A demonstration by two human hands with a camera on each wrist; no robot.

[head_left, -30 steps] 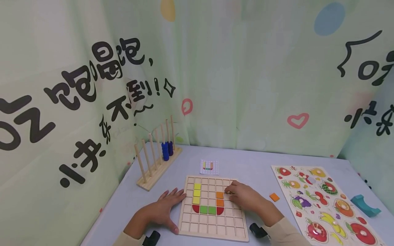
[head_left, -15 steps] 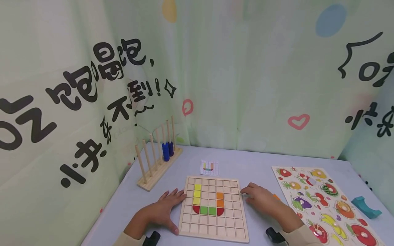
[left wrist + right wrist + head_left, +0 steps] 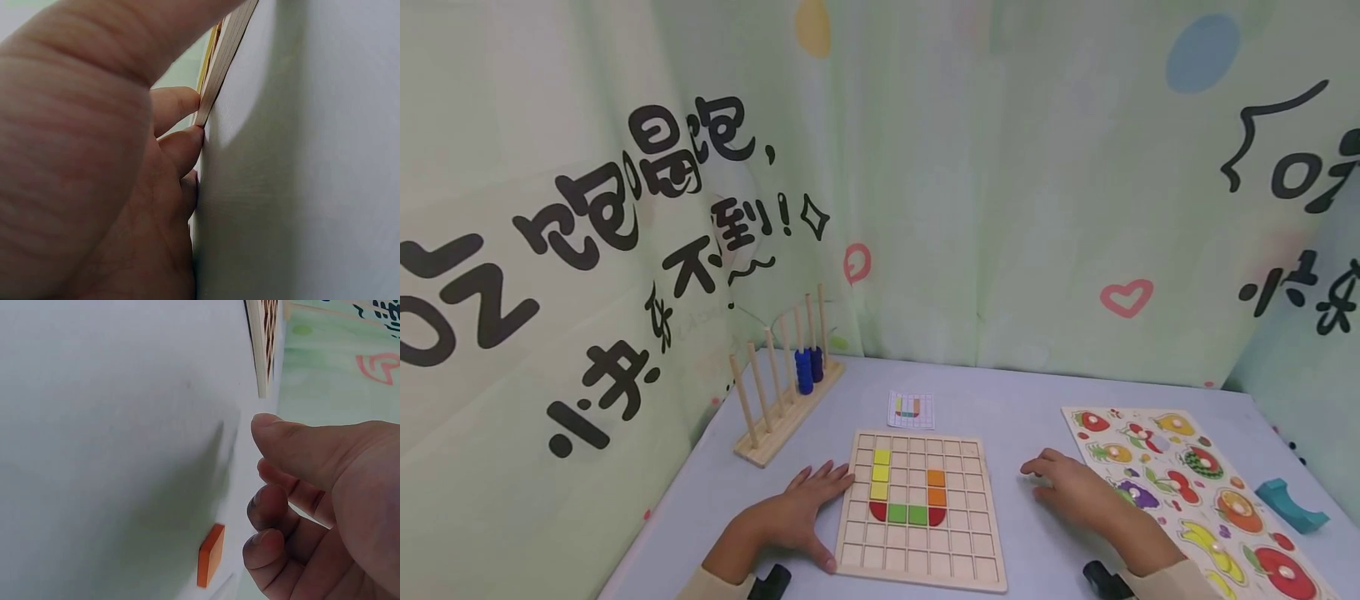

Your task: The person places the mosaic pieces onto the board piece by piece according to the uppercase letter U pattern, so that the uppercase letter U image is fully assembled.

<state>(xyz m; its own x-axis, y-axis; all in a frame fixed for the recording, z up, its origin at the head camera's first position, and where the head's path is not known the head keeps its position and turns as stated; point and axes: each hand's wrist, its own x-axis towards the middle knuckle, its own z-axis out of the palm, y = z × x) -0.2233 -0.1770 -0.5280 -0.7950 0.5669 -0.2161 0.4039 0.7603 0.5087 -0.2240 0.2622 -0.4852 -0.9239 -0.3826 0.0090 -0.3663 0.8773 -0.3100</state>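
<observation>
A wooden grid board [image 3: 917, 550] lies on the table with a U of coloured tiles in its cells. Yellow tiles [image 3: 880, 473] form the left side, orange tiles [image 3: 936, 487] the right, and green tiles [image 3: 907, 514] with red corner tiles [image 3: 877, 510] the bottom. My left hand [image 3: 793, 517] rests spread against the board's left edge, thumb at the near corner. To the right of the board, my right hand [image 3: 1071, 492] hovers over the table, fingers loosely bent and holding nothing. A loose orange tile [image 3: 211, 556] lies near it in the right wrist view; the hand hides it from the head view.
Behind the board lies a small pattern card [image 3: 912, 409]. A wooden peg stand [image 3: 790, 417] with blue beads stands at the back left. On the right are a fruit picture board [image 3: 1213, 479] and a teal curved block [image 3: 1292, 505].
My right hand has moved rightward from the board's right side to over the loose orange tile. The left hand and the board have stayed in place.
</observation>
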